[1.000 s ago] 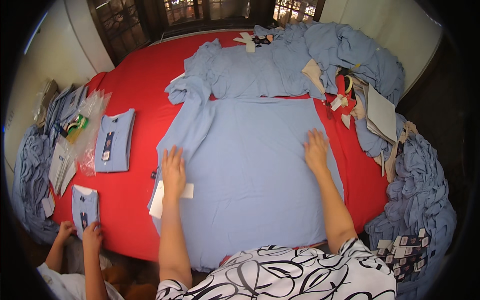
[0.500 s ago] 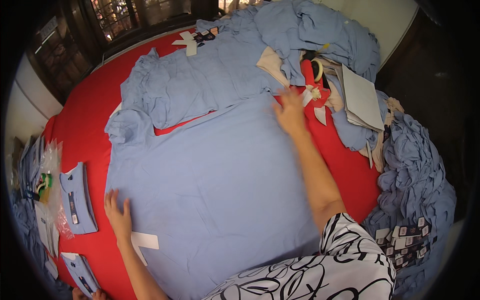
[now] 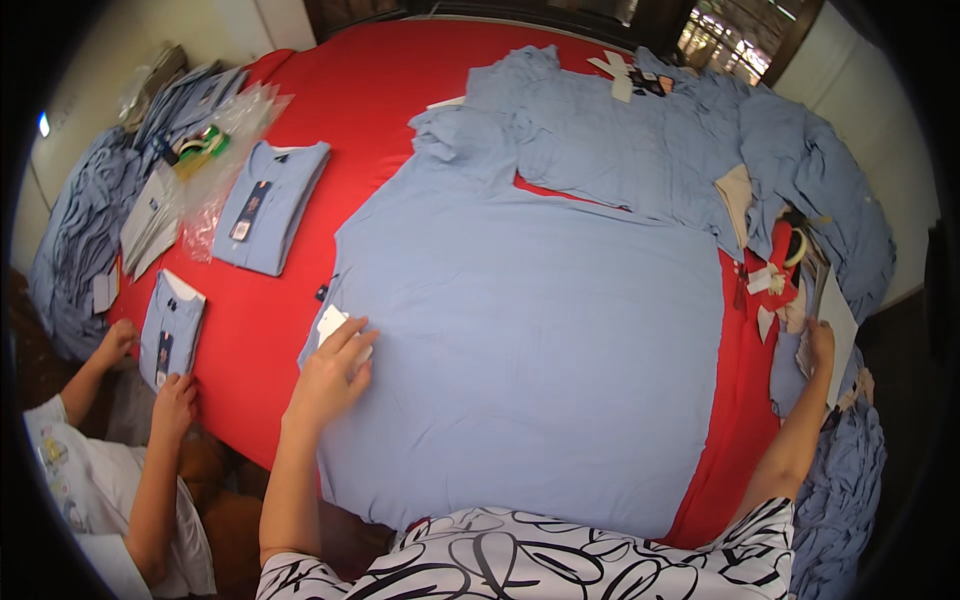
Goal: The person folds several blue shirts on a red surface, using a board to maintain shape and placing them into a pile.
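A light blue shirt (image 3: 540,330) lies spread flat, back up, on the red table (image 3: 360,90). My left hand (image 3: 330,375) rests on its left edge, fingers on a small white tag (image 3: 332,322). My right hand (image 3: 820,345) reaches to the table's right side and touches a white card sheet (image 3: 838,330) among paper scraps; I cannot tell if it grips the sheet. Another blue shirt (image 3: 600,130) lies unfolded beyond the spread one.
Two folded blue shirts (image 3: 272,205) (image 3: 170,325) lie at left. Another person's hands (image 3: 175,400) rest by the nearer one. Clear bags (image 3: 225,150) and stacked shirts (image 3: 180,95) sit far left. Heaped blue garments (image 3: 830,200) fill the right side.
The view swung left. My right hand left the spread shirt's far edge and went to the card sheet at the right. My left hand shifted onto the white tag.
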Demonstrator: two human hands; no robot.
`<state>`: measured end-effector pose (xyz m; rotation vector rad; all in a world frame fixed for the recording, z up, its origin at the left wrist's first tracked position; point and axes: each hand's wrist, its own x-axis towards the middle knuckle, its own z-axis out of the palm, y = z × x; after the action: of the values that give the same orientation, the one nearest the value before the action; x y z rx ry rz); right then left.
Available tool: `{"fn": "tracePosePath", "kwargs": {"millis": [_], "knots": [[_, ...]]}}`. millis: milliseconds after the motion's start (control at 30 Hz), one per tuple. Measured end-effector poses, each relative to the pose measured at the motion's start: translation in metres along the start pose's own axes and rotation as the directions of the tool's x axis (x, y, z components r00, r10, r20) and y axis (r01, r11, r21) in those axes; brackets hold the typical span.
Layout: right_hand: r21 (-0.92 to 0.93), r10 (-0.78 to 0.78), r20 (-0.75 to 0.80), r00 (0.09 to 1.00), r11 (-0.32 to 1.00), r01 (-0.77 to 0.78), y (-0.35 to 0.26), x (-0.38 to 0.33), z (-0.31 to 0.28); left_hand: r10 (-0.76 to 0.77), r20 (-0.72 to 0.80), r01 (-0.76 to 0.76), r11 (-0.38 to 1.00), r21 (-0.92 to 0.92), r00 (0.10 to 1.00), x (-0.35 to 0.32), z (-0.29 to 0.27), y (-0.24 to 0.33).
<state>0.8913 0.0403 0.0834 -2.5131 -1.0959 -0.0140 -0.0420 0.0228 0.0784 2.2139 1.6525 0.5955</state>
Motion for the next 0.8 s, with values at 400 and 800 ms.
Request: {"fn": "tracePosePath", "kwargs": {"millis": [400, 800], "knots": [[0.093, -0.472, -0.394, 0.788, 0.833, 0.545, -0.246, -0.171, -0.166, -0.263, -0.477, 0.388, 0.903, 0.184, 0.839, -0.029, -0.029, -0.058], [0.898, -0.823, 0.439, 0.361, 0.413, -0.151, -0.444, -0.279, 0.035, -0.529, -0.287, 0.583, 0.798, 0.15, 0.798, -0.004, -0.032, -0.068]]}}
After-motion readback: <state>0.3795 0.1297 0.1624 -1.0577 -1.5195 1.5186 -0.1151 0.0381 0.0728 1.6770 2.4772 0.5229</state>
